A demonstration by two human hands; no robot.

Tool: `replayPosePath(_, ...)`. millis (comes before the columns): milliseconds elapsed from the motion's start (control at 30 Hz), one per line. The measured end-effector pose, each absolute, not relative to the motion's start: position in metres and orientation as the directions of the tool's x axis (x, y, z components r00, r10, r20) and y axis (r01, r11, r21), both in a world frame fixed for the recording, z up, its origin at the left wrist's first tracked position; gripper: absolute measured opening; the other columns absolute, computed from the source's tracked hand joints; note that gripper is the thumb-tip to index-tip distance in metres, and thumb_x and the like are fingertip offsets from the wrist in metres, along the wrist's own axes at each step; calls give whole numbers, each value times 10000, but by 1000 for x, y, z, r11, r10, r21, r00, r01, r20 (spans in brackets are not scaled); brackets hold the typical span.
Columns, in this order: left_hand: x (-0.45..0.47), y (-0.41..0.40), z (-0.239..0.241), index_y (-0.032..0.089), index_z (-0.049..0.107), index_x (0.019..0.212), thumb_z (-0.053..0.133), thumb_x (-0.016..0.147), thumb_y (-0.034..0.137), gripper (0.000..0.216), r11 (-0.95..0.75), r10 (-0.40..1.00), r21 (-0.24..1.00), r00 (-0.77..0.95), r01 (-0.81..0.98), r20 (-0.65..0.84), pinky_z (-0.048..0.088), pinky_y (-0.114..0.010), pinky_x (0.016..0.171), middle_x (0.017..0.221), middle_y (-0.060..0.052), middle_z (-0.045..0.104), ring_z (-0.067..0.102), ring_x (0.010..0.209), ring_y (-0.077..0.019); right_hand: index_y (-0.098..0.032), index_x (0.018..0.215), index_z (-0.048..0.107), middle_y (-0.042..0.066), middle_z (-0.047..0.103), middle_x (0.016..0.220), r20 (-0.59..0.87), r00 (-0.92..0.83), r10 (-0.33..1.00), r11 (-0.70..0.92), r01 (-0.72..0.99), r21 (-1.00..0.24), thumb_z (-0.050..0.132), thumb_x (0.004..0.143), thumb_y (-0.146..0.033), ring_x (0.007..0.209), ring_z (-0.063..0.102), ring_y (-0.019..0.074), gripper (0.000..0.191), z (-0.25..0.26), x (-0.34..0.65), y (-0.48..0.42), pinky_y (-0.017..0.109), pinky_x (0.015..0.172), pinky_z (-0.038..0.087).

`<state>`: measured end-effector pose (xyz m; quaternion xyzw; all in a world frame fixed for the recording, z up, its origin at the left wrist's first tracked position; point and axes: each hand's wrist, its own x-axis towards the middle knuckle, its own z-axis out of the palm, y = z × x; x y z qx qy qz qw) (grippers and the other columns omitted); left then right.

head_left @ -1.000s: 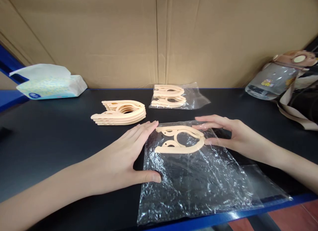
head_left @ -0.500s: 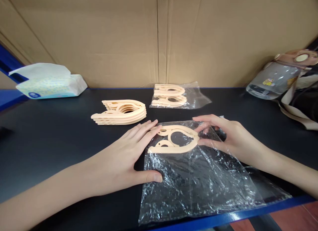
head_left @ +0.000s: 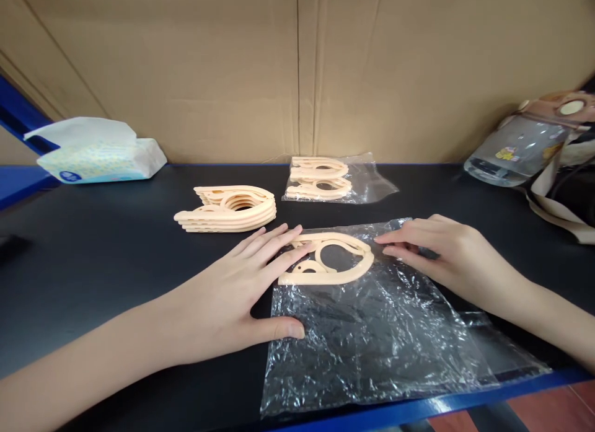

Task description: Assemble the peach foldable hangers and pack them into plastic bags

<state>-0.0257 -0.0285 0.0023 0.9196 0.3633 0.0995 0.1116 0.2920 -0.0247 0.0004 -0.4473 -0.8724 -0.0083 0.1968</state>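
A cream folding hanger [head_left: 346,274] lies folded at the far end of a clear plastic bag [head_left: 357,351]. I cannot tell whether it is inside the bag or on top. My left hand [head_left: 242,283] rests flat, its fingertips over the hanger's left end and its thumb stretched across the bag's left edge. Just right of the hanger's rounded end is my right hand [head_left: 446,249]. Its thumb and forefinger are apart with a gap between them, over the bag, and its other fingers are curled and partly hidden.
Several matching hangers [head_left: 227,220] are stacked at the left. Behind, a clear packet [head_left: 372,181] contains two groups of hangers. A tissue pack [head_left: 100,159] lies far left, and a water bottle [head_left: 515,144] with a strap leans far right. Cardboard [head_left: 223,72] backs the black table [head_left: 93,252].
My right hand has moved right, off the hanger's rounded end. My left hand stays on the hanger, its forefinger reaching slightly further over it. The view has shifted a little.
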Motion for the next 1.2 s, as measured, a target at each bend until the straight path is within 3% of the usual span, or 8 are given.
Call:
replayPosePath(267, -27, -32, 9, 292, 274, 1512, 450, 876, 694, 773, -688, 724, 220, 672, 691, 154, 244, -459, 1191, 1592, -17, 235, 230, 1459, -288, -211, 1150, 649, 47, 743, 1019, 424, -486, 764, 569, 818, -88, 447, 967, -271, 800, 683, 209, 279, 4, 296, -26, 371, 715, 484)
replayPosePath(433, -44, -11, 38, 284, 262, 1505, 462, 922, 605, 694, -696, 713, 156, 650, 700, 263, 221, -470, 1188, 1603, -15, 213, 208, 1467, -270, -233, 1104, 655, 3, 698, 752, 468, -369, 803, 498, 847, -187, 490, 940, -323, 615, 607, 165, 249, 10, 300, -28, 318, 608, 472)
replayPosePath(567, -81, 29, 44, 211, 318, 1472, 519, 858, 653, 783, -619, 768, 117, 568, 777, 295, 186, -560, 1173, 1574, -59, 289, 206, 1458, -317, -256, 1069, 644, -25, 628, 668, 455, -328, 828, 484, 828, -283, 511, 929, -360, 561, 567, 142, 220, 12, 303, -27, 289, 565, 459)
replayPosePath(667, -106, 52, 39, 206, 407, 1419, 643, 613, 785, 1020, -579, 811, 143, 548, 803, 205, 210, -620, 1142, 1546, -64, 351, 218, 1437, -394, -259, 1047, 642, -27, 615, 657, 455, -320, 831, 485, 818, -309, 506, 931, -372, 544, 556, 138, 211, 13, 305, -26, 289, 557, 463)
replayPosePath(833, -113, 55, 37, 163, 506, 1329, 575, 784, 702, 769, -492, 870, 236, 471, 838, 143, 245, -563, 1142, 1477, -74, 458, 288, 1422, -332, -254, 1029, 649, -23, 630, 666, 459, -315, 831, 484, 816, -316, 510, 928, -374, 554, 565, 139, 210, 13, 306, -26, 290, 552, 471)
replayPosePath(1000, -109, 53, 37, 147, 537, 1276, 572, 772, 718, 762, -464, 885, 259, 432, 847, 171, 266, -520, 1136, 1454, -94, 479, 343, 1393, -315, -248, 1012, 657, -26, 629, 653, 451, -336, 827, 498, 810, -309, 516, 929, -368, 547, 558, 132, 203, 13, 305, -26, 286, 562, 476)
replayPosePath(1200, -101, 46, 45, 131, 472, 1286, 558, 823, 665, 712, -467, 882, 236, 431, 852, 191, 249, -492, 1151, 1474, -119, 428, 339, 1392, -287, -258, 1025, 642, -28, 630, 660, 458, -330, 825, 500, 803, -323, 519, 930, -355, 539, 565, 133, 183, 13, 303, -28, 285, 552, 484)
